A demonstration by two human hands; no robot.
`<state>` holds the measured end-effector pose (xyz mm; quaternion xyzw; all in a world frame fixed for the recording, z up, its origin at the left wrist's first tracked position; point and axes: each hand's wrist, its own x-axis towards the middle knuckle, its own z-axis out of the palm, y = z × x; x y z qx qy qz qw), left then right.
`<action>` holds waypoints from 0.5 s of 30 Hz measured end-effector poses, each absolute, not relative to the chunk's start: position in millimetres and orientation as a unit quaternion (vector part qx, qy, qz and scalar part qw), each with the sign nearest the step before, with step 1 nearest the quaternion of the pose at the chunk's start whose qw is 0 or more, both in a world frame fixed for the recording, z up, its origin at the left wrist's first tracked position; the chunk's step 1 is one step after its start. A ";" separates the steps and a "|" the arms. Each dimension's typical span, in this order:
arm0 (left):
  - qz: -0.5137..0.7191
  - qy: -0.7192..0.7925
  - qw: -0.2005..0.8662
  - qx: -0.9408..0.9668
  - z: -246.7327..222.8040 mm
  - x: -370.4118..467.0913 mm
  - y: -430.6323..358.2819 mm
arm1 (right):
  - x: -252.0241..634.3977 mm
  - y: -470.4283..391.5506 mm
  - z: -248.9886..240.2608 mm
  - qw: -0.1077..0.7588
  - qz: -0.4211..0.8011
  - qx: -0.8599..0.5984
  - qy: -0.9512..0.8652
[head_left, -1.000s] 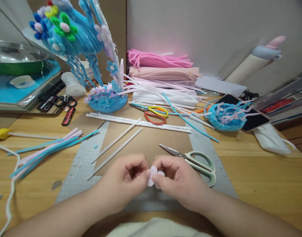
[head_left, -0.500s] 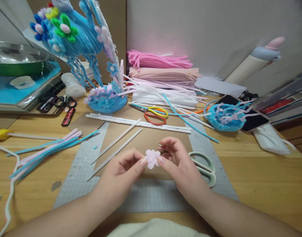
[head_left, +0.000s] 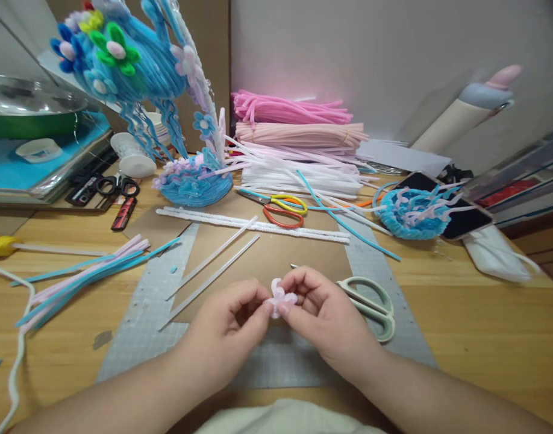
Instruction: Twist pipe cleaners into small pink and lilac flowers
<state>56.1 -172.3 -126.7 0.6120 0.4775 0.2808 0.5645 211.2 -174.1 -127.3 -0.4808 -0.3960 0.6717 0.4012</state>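
A small pale pink pipe-cleaner flower [head_left: 281, 298] is held between both hands, over the near part of the brown cardboard [head_left: 267, 259]. My left hand [head_left: 234, 322] pinches its left side between thumb and fingers. Thumb and curled fingers of my right hand [head_left: 326, 313] grip the flower from the right. Some petals are partly hidden by the fingertips. Just past my right hand lie pale green-handled scissors [head_left: 385, 304], their blades mostly covered by that hand. Two clear glue sticks [head_left: 213, 280] rest on the cardboard, left of the flower.
Beyond lie white pipe cleaners [head_left: 253, 226] and red-and-yellow scissors [head_left: 283, 211]. A blue decorated pipe-cleaner piece [head_left: 159, 66] stands at back left. Bundled pink pipe cleaners [head_left: 299, 135] are stacked against the wall. At right, a blue woven piece [head_left: 412, 214] sits against a phone [head_left: 473, 214].
The flower has tilted and its petals now stick up instead of facing me flat. My right hand has moved slightly down and in, with its fingers closed nearer the flower.
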 end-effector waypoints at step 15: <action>0.239 0.490 0.548 0.634 -131.7 55.5 -173.4 | 210.3 -181.3 -135.5 0.435 0.618 -0.452 -0.475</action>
